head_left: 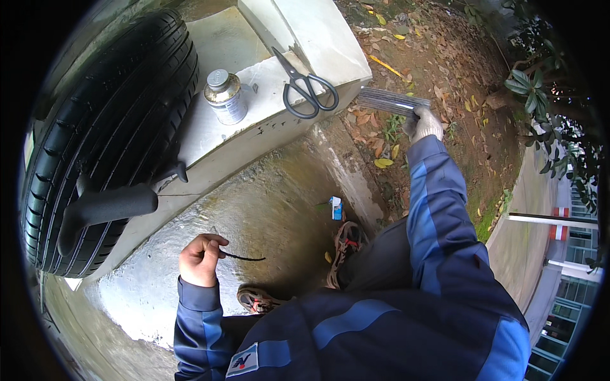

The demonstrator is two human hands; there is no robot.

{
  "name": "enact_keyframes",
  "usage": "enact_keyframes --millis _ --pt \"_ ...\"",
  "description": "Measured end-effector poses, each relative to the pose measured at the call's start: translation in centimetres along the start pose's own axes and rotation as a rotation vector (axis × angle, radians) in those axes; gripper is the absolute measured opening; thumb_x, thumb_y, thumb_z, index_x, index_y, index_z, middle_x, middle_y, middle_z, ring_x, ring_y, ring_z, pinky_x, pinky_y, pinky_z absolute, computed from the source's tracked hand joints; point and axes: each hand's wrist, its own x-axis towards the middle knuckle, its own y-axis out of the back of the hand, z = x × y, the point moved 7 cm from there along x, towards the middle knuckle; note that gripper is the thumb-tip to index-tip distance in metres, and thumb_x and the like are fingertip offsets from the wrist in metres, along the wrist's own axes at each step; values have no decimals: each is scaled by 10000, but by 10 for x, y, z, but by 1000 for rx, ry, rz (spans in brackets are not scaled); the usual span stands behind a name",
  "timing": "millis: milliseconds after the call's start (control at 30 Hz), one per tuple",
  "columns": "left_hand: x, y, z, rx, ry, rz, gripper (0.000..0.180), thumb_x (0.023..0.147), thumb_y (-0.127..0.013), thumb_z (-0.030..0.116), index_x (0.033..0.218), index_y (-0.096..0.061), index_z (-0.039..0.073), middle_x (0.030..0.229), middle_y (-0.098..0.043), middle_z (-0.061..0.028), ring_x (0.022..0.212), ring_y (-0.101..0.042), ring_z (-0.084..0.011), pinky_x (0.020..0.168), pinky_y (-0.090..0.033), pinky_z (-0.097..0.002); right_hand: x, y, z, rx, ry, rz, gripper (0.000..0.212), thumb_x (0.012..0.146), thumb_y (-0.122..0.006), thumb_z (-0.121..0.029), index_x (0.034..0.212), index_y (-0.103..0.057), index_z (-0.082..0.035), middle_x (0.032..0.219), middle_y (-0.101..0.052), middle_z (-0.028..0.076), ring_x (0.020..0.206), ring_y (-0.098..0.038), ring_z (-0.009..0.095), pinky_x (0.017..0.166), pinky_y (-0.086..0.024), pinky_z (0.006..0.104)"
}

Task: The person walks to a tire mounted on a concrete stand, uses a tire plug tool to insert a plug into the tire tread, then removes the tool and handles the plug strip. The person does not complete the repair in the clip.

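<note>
My left hand [200, 259] is bare and pinches a thin dark strip [244, 257] that sticks out to the right above the wet concrete floor. My right hand [424, 124], in a light glove, reaches out to the right of the ledge and holds a flat grey ribbed sheet [391, 100] by its right end. A black tyre [108, 133] leans at the left against a pale concrete ledge [210, 143]. Two black T-handled tools [111, 206] stick out of the tyre's tread. On the ledge lie black-handled scissors [305, 86] and a small metal can [223, 96].
My feet in worn shoes [346, 244] stand on the wet concrete below. A small blue and white packet [335, 207] lies by the ledge's base. Dry leaves cover bare soil at the upper right, with a curb and shrubs beyond.
</note>
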Motion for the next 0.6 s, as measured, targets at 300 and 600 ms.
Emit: enact_keyframes --millis 300,600 --pt "3 -13 1 -16 78 -17 257 1002 -564 57 768 -647 -10 916 -763 -154 693 -620 -130 687 -505 -291 17 -1 139 -1119 -263 -557 316 905 -694 -279 1025 -761 6 855 -760 163 691 -718 259 673 -571 392" --pt "6 -29 20 -41 11 -14 306 1081 -571 189 873 -663 -16 985 -750 -133 764 -631 -145 752 -520 -293 42 -28 107 -1637 138 -404 614 827 -737 -459 1260 -722 -24 1287 -713 235 1189 -683 417 1015 -538 473"
